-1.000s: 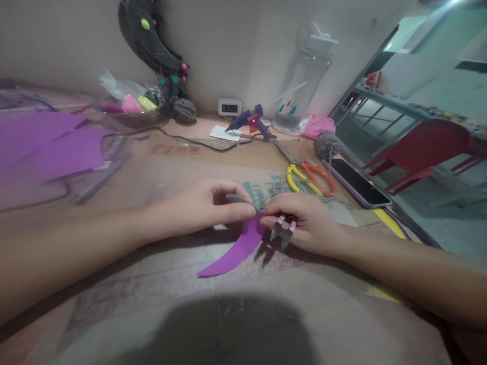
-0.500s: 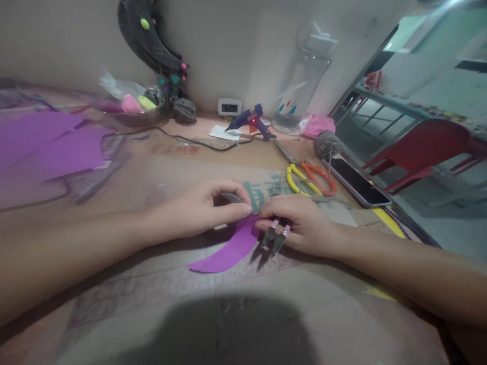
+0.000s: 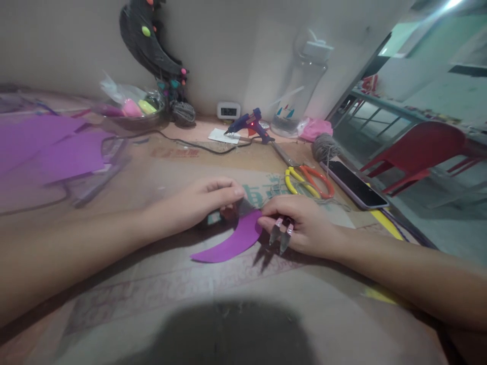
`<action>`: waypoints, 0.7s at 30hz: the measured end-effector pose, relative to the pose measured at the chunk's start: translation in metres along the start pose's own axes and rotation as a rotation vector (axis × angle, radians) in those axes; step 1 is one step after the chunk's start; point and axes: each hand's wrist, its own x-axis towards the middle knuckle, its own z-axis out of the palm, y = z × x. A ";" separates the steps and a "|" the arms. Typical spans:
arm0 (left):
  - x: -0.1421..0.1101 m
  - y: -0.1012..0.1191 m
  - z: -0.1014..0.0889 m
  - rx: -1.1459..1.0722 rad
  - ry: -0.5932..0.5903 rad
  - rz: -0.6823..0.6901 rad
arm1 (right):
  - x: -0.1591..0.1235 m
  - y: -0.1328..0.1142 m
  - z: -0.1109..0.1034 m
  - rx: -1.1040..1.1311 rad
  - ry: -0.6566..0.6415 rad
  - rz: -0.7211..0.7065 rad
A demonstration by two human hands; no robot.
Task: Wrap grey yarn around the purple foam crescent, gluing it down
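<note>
A purple crescent-shaped foam piece [image 3: 232, 242] lies on the cardboard-covered table [image 3: 160, 289], its upper end between my two hands. My left hand [image 3: 201, 203] is closed, its fingers pinching a grey string-wrapped end at the crescent's tip. My right hand [image 3: 304, 223] is closed too; it pinches the crescent's tip with the fingertips and holds small thread snips [image 3: 282, 234] whose blades point down toward the table.
Yellow and orange scissors [image 3: 308, 182], a phone [image 3: 353, 185], a ball of grey twine [image 3: 325, 147] and a blue glue gun [image 3: 249, 124] with its cable lie behind my hands. Purple foam sheets [image 3: 49, 152] sit at left, a red chair [image 3: 422, 149] at right.
My left hand has turned over the crescent's tip, thumb now on top. The crescent's free end swung slightly left and flatter. My right hand has barely moved.
</note>
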 end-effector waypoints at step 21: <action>0.002 -0.004 -0.001 -0.124 -0.044 -0.016 | 0.001 0.002 -0.001 -0.007 -0.008 0.018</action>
